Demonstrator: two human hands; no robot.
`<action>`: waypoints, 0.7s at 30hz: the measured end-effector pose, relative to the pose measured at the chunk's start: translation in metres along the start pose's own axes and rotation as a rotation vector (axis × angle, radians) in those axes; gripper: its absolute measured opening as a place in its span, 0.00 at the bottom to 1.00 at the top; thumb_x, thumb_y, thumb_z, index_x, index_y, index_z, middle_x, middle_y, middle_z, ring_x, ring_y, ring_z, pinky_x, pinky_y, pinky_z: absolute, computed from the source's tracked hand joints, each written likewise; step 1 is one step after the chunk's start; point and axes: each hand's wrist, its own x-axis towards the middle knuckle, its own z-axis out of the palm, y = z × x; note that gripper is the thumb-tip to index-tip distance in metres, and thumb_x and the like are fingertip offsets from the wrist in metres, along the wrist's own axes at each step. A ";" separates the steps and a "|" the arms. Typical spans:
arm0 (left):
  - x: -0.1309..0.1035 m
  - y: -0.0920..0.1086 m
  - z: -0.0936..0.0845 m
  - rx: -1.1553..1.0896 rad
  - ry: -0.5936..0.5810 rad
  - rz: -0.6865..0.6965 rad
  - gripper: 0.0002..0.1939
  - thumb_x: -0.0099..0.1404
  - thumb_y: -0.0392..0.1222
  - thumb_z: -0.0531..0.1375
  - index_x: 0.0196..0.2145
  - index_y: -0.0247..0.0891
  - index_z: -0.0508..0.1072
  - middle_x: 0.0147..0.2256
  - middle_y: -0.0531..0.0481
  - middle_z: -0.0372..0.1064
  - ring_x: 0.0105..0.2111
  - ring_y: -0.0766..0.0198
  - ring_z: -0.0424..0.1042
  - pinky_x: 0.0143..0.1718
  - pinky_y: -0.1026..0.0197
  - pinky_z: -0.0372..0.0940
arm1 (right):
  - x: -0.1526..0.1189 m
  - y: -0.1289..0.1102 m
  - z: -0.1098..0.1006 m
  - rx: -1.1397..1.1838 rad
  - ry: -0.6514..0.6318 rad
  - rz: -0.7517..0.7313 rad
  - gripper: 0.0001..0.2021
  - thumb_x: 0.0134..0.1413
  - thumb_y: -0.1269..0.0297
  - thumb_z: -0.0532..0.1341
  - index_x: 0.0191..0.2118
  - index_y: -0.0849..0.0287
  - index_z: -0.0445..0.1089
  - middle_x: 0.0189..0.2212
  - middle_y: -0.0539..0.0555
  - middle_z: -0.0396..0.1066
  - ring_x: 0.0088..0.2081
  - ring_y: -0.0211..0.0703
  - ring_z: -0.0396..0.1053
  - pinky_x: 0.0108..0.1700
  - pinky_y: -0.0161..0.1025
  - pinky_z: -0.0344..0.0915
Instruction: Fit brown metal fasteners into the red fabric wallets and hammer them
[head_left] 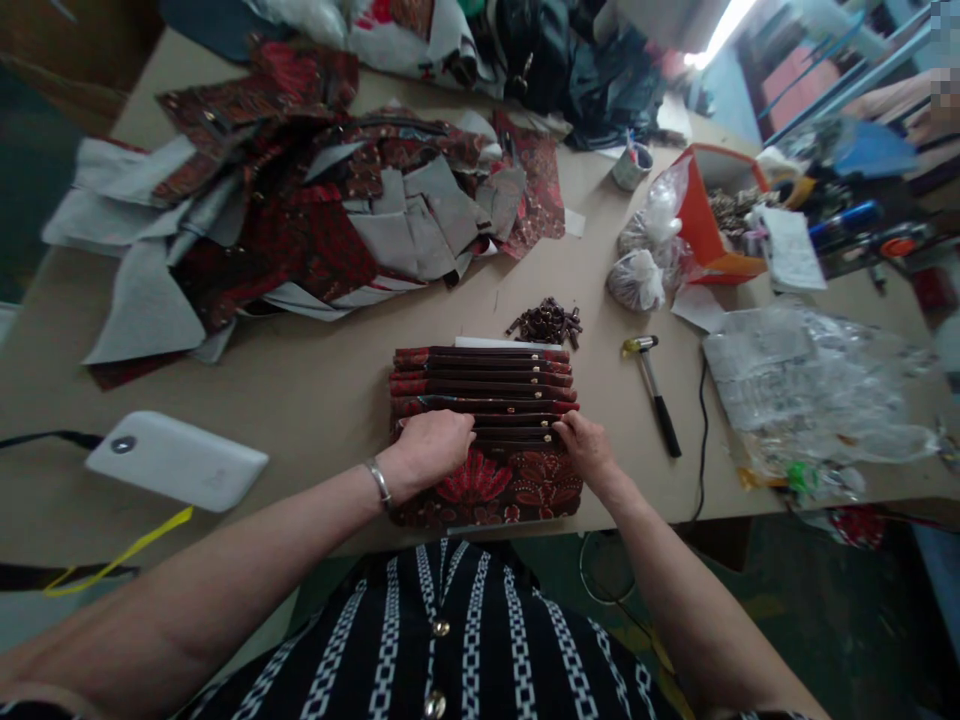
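In front of me on the table lies an overlapping row of dark red-brown zippered pouches, the nearest showing a red floral print. Their zipped top edges run side to side, with small metal zipper pulls toward the right. My left hand has its fingers closed over the top edge of a pouch near the middle left. My right hand pinches the right end of a pouch's edge. Just beyond the row is a small pile of dark metal-looking pieces. The fingertips of both hands are partly hidden.
A small hammer lies to the right, beside a cable and clear plastic bags. Far right stands an orange box. Printed fabric pieces are heaped at the back left. A white device lies at left.
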 end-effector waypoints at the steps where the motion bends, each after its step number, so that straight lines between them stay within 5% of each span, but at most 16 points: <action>1: 0.000 0.000 0.001 0.004 0.011 0.006 0.17 0.67 0.44 0.48 0.39 0.32 0.72 0.34 0.35 0.73 0.35 0.49 0.74 0.35 0.52 0.67 | 0.000 -0.002 0.001 -0.014 0.020 -0.009 0.13 0.62 0.58 0.50 0.31 0.57 0.66 0.28 0.53 0.72 0.30 0.40 0.68 0.31 0.34 0.55; 6: -0.015 0.009 -0.005 0.072 0.140 0.028 0.13 0.64 0.34 0.49 0.35 0.29 0.73 0.29 0.34 0.72 0.31 0.50 0.74 0.31 0.51 0.66 | -0.002 -0.017 -0.002 -0.056 0.187 -0.165 0.15 0.63 0.60 0.47 0.26 0.55 0.61 0.23 0.53 0.70 0.25 0.42 0.69 0.28 0.36 0.58; 9: -0.023 0.018 0.003 0.159 0.278 0.130 0.09 0.60 0.34 0.55 0.34 0.30 0.73 0.34 0.35 0.72 0.37 0.48 0.72 0.38 0.47 0.65 | -0.004 -0.016 0.007 -0.016 0.340 -0.293 0.15 0.63 0.61 0.45 0.27 0.52 0.60 0.20 0.51 0.69 0.22 0.44 0.69 0.24 0.37 0.60; 12: -0.018 0.020 0.034 0.343 0.544 0.563 0.13 0.64 0.41 0.53 0.39 0.30 0.73 0.38 0.34 0.71 0.40 0.49 0.70 0.37 0.50 0.64 | -0.002 -0.001 0.026 0.079 0.379 -0.339 0.14 0.62 0.59 0.47 0.27 0.50 0.61 0.20 0.50 0.69 0.21 0.46 0.70 0.22 0.39 0.63; 15: -0.001 0.011 0.076 0.403 0.739 0.679 0.12 0.64 0.41 0.53 0.39 0.34 0.74 0.42 0.40 0.71 0.40 0.53 0.70 0.37 0.53 0.64 | 0.005 0.011 0.031 0.125 0.351 -0.333 0.15 0.60 0.54 0.47 0.24 0.48 0.62 0.20 0.50 0.70 0.21 0.49 0.71 0.20 0.41 0.65; 18: 0.017 0.002 0.106 0.423 0.846 0.678 0.10 0.64 0.41 0.54 0.38 0.38 0.74 0.43 0.46 0.72 0.38 0.58 0.70 0.35 0.56 0.64 | 0.028 -0.006 0.006 0.112 0.410 -0.330 0.12 0.59 0.53 0.49 0.29 0.47 0.65 0.24 0.51 0.71 0.25 0.49 0.71 0.24 0.43 0.67; 21: 0.026 -0.002 0.115 0.451 0.874 0.655 0.08 0.64 0.38 0.56 0.39 0.40 0.74 0.44 0.50 0.71 0.39 0.62 0.70 0.35 0.60 0.65 | 0.076 -0.069 -0.045 0.044 0.435 -0.509 0.10 0.61 0.58 0.51 0.36 0.51 0.67 0.30 0.53 0.71 0.32 0.46 0.71 0.32 0.41 0.67</action>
